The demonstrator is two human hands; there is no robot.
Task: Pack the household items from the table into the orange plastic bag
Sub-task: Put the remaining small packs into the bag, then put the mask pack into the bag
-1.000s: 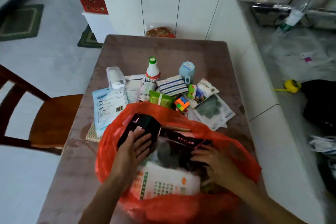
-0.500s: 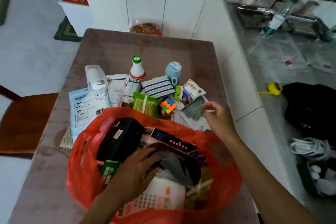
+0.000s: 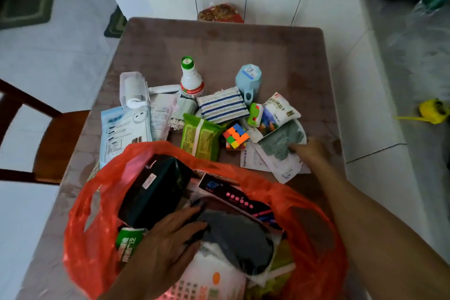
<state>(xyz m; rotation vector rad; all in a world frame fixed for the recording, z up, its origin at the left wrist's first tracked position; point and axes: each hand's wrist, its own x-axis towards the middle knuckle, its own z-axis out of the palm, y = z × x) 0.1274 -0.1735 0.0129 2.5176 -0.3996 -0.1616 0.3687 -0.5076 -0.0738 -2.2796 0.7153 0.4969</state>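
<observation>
At the left edge of the heap on the table (image 3: 219, 41) lie a mask pack (image 3: 124, 131) and a clear box (image 3: 134, 90), well apart from both hands. The orange bag (image 3: 314, 231) stands open at the near edge, already holding a dark box (image 3: 155, 192) and a grey cloth (image 3: 238, 234). The left hand (image 3: 165, 246) lies flat and open on these contents, gripping nothing; I judge that it presses them down and steadies the bag. Behind the bag are a green pack (image 3: 199, 136) and a cube (image 3: 235, 136). At the right, the right hand (image 3: 308, 151) has its fingers on a flat grey pouch (image 3: 280, 141); whether they already pinch it I cannot tell. The pouch lies just left of this hand, with its long axis running from the bag diagonally away to the right. The right hand is clearly the nearer one, and the bag mouth is just toward the person from the pouch.
</observation>
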